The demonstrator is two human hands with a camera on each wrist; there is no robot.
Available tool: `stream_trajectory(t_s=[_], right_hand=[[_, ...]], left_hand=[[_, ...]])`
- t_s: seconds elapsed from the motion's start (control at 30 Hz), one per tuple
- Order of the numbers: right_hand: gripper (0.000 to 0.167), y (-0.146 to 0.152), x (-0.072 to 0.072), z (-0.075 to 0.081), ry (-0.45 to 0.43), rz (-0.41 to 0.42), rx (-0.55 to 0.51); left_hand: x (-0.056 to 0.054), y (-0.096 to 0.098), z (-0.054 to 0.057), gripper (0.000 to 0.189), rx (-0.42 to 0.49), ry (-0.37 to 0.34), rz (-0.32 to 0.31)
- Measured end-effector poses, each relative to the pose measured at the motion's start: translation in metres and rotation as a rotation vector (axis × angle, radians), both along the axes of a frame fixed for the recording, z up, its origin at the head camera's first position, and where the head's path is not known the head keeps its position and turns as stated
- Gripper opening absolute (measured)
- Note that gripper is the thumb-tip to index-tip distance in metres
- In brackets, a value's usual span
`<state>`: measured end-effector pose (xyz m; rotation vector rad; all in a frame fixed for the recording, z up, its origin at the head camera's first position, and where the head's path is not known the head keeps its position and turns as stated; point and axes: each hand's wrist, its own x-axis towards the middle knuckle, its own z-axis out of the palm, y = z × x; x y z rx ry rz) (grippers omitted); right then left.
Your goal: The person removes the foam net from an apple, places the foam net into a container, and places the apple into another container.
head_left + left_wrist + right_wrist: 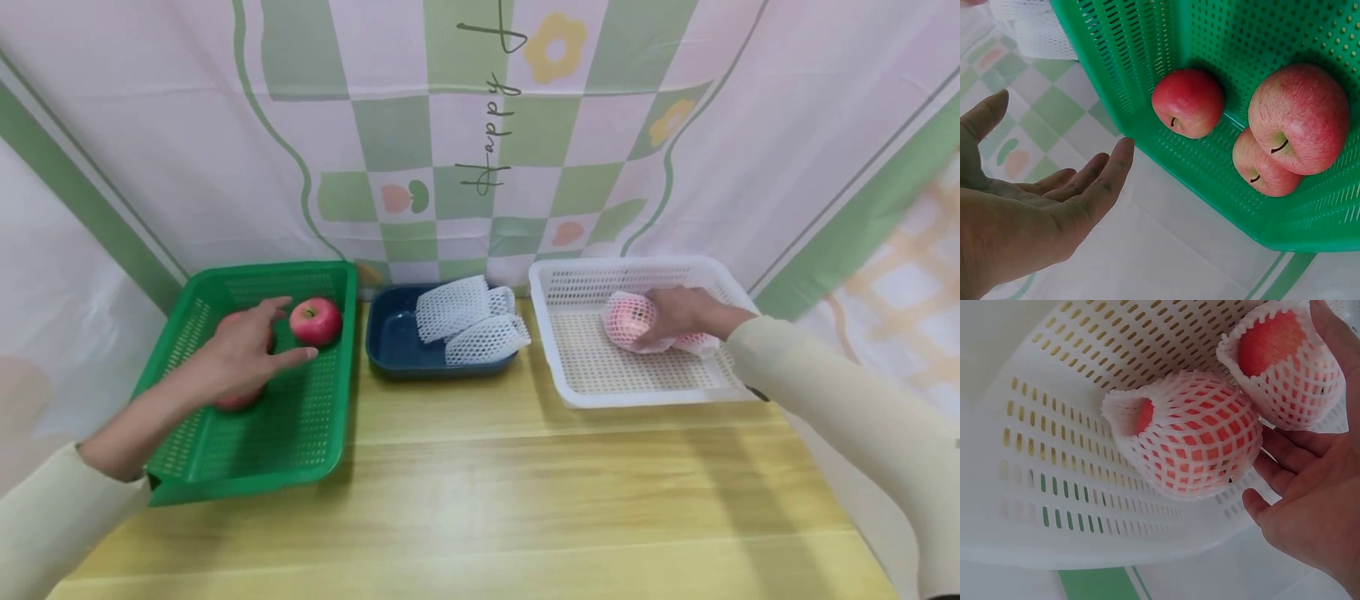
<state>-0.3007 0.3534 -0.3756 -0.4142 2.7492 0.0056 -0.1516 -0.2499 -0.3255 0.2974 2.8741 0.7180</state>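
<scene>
Pale sleeves [67,521] cover my forearms, which extend over the surface [480,492] from its near side.

At the left edge of the surface stands the green basket [251,484], carrying three apples. The near apple [240,401] lies toward the basket's left wall. Beyond it lies the middle apple [232,319], partly covered in the head view by my left grip [243,354]. These two overlap in the left wrist view; whether they touch cannot be told. The far apple [316,322], stalk upward, sits in the basket's far right corner, apart from them. My left grip is above the basket, fingers extended, thumb spread wide, holding nothing.

At the far right corner of the surface stands the white basket [652,398]. My right grip [672,315] is inside it, thumb and fingers round a wrapped apple [625,320], red skin showing through its white mesh. A second wrapped apple [1194,440] lies just beside, toward the basket's right end; red shows at the gathered mouth of its mesh.

At the far edge of the surface, between the baskets, stands the blue tray [396,332]. Loose white nets [452,308] lie overlapping in its right half, some resting over its rim.

Behind, a cloth [390,133] with green and white checks, flowers and the word "Happy" hangs past the far edge.
</scene>
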Motion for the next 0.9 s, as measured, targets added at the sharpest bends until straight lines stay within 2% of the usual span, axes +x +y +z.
stream_trajectory(t_s=[0.2, 0.4, 0.63, 0.9], right_hand=[[0.104, -0.003, 0.001, -0.004, -0.007, 0.010, 0.007], [0.106, -0.015, -0.001, -0.007, -0.024, -0.013, -0.011], [0.110, -0.028, -0.003, -0.008, -0.013, 0.021, -0.057], [0.098, -0.029, -0.007, -0.014, 0.015, 0.016, -0.100]], left_hand=[[0.002, 0.002, -0.001, 0.094, 0.003, -0.014, 0.003], [0.002, 0.004, -0.001, 0.093, 0.009, -0.014, 0.000], [0.005, 0.004, -0.001, 0.093, 0.032, -0.022, -0.004], [0.006, 0.002, -0.001, 0.091, 0.039, -0.036, -0.007]])
